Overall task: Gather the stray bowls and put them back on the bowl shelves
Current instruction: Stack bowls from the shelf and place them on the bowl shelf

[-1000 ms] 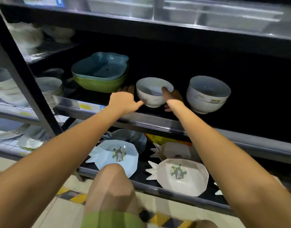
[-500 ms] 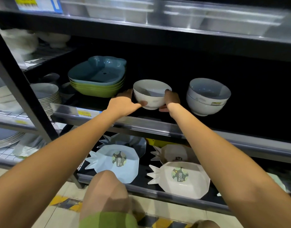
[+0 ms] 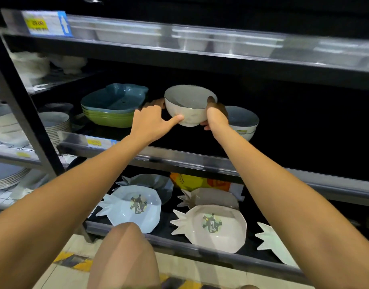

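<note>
a dark metal shelving unit (image 3: pixel 200 161) fills the view, with three levels showing and a clear rail along each front edge. the landmark here is the white bowl (image 3: pixel 188 107); it hangs clear above the middle shelf, its base off the shelf surface, tipped a little so the inside faces the camera. to the left of the bowl, on the middle shelf, sits a stack of green dishes (image 3: pixel 108 117) topped by a blue dish (image 3: pixel 114 99). just right of the bowl and partly behind the right wrist stands a stack of white bowls (image 3: pixel 244 122). below the bowl, on the lowest shelf, lie pineapple-shaped plates: a pale blue one (image 3: pixel 133 205) down to the left, a cream one (image 3: pixel 212 224) down to the right, each with a round label. a yellow package (image 3: pixel 196 181) lies behind them. far left of the bowl, past the black upright, a pile of white plates (image 3: pixel 56 124) rests on a neighbouring shelf. above and left of the bowl, a price tag (image 3: pixel 47 24) is clipped to the top rail. both hands grasp the bowl: the left hand (image 3: pixel 150 122) presses its thumb on the lower left side, and the right hand (image 3: pixel 215 114) clasps the right rim with the thumb on top.
</note>
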A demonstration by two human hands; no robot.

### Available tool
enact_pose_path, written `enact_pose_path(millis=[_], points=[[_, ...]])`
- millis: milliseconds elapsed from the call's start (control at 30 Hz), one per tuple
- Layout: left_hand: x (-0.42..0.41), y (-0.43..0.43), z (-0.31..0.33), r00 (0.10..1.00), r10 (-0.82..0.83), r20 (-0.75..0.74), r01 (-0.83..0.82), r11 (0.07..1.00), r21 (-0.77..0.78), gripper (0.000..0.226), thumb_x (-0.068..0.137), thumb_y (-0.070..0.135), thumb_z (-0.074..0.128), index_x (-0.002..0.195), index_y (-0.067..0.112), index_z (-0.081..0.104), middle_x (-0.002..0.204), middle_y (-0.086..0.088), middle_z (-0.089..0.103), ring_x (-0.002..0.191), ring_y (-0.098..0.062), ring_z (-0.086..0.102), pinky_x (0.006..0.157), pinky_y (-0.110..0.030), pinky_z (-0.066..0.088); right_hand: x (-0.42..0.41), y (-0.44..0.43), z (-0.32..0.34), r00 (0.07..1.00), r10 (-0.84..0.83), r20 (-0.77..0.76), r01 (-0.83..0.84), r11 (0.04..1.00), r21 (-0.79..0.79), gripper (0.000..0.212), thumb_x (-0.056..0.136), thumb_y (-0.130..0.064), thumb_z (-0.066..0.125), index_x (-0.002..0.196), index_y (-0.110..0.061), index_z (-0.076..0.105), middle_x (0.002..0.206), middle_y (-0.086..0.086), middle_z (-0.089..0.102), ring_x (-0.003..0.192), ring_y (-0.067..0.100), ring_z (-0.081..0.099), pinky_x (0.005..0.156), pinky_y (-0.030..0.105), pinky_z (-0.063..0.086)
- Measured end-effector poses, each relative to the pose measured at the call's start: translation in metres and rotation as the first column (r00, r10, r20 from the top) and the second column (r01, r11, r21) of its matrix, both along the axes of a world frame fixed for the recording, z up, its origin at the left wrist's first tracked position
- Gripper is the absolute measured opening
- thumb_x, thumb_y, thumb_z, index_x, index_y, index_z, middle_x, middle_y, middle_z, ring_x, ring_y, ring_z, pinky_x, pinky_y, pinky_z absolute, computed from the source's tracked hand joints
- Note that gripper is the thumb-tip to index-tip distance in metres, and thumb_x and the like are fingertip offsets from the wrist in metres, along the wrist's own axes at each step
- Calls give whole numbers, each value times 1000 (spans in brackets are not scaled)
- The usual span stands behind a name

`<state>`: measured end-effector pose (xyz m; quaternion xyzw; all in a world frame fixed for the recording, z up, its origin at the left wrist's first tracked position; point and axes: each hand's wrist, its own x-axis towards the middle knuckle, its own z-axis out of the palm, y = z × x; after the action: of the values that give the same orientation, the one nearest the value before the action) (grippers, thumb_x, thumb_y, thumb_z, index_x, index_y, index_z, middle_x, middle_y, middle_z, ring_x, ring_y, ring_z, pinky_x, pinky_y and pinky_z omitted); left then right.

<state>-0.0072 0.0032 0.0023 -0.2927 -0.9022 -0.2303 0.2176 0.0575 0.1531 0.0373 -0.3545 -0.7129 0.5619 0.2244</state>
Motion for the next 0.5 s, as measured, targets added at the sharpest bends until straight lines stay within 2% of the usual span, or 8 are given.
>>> enact_pose_path(millis=[100, 200, 300, 333, 367, 433, 500], points=[[19, 17, 8, 999, -19, -32, 20, 999, 28, 69, 81, 72, 42, 89, 5, 57, 85, -7, 59, 90, -28, 60, 94, -46, 40, 26, 13, 2, 994, -1, -110, 1, 1000, 3, 48, 99, -43, 33, 134, -12, 45, 126, 14, 59, 87, 25, 59, 46, 26, 46], [32, 38, 13, 999, -47, -7, 47, 998, 50, 69, 80, 73, 43, 86, 6, 57, 80, -5, 58, 87, -26, 61, 92, -46, 44, 48, 30, 1, 969, -24, -246, 5, 997, -80, 44, 99, -38, 38, 132, -10, 47, 128, 12, 56, 103, 26, 60, 63, 25, 56], [40, 62, 15, 996, -77, 40, 75, 996, 49, 70, 79, 74, 42, 80, 7, 59, 71, -3, 58, 80, -25, 64, 82, -41, 47, 61, 51, 2, 971, -79, -225, 71, 997, -43, 45, 97, -41, 41, 130, -12, 50, 124, 10, 58, 99, 24, 59, 56, 25, 48], [41, 71, 14, 994, -90, 67, 88, 995, 38, 71, 80, 74, 42, 90, 6, 61, 76, -5, 63, 86, -25, 64, 85, -41, 46, 63, 58, 2, 971, -98, -219, 97, 995, -17, 46, 96, -42, 41, 130, -13, 50, 124, 9, 58, 97, 23, 58, 60, 25, 46], [42, 80, 13, 990, -110, 88, 107, 994, 34, 71, 81, 72, 42, 107, 9, 60, 90, -8, 67, 97, -26, 63, 93, -42, 43, 66, 66, 2, 970, -116, -215, 121, 993, 10, 47, 96, -43, 42, 132, -13, 49, 125, 9, 58, 101, 24, 57, 69, 26, 46], [43, 96, 11, 978, -180, 108, 175, 983, 55, 72, 83, 68, 44, 136, 20, 42, 130, -6, 57, 125, -27, 48, 108, -44, 29, 68, 82, 2, 967, -148, -210, 163, 985, 59, 50, 96, -42, 42, 135, -11, 46, 132, 13, 56, 114, 30, 57, 88, 33, 47], [44, 110, 10, 963, -243, 115, 232, 968, 96, 71, 84, 64, 48, 142, 27, 33, 144, -2, 45, 132, -26, 39, 110, -44, 25, 71, 91, 2, 967, -173, -185, 189, 979, 71, 53, 96, -44, 41, 138, -11, 43, 136, 14, 53, 120, 33, 54, 98, 40, 47]])
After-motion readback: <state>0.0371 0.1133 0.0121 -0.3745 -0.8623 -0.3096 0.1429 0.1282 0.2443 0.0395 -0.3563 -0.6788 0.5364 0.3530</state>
